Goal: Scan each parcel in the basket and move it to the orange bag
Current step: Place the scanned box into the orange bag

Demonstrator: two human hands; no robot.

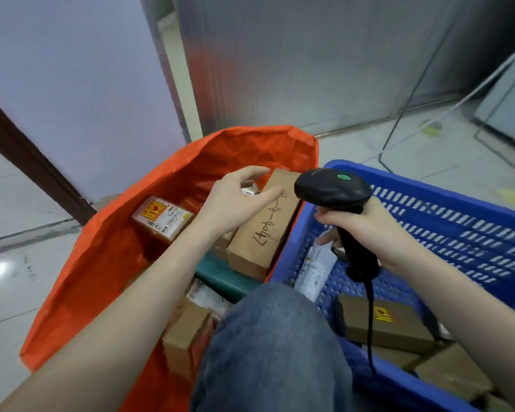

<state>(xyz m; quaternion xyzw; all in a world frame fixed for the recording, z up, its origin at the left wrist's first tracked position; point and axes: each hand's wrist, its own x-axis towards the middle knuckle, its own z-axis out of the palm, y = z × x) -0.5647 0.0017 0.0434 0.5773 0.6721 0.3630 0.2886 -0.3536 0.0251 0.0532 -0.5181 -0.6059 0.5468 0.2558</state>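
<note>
Our left hand (235, 200) hangs over the orange bag (107, 263), fingers loose and spread, holding nothing, with a long cardboard box (265, 230) just under them. Right hand (372, 227) is wrapped round the scanner (333, 188) above the blue basket (473, 221), where a brown parcel (387, 325) sits below that wrist.

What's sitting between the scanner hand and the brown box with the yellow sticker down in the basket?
In the head view, a white parcel and the scanner's black cable lie between the right hand and the brown box in the blue basket.
</note>
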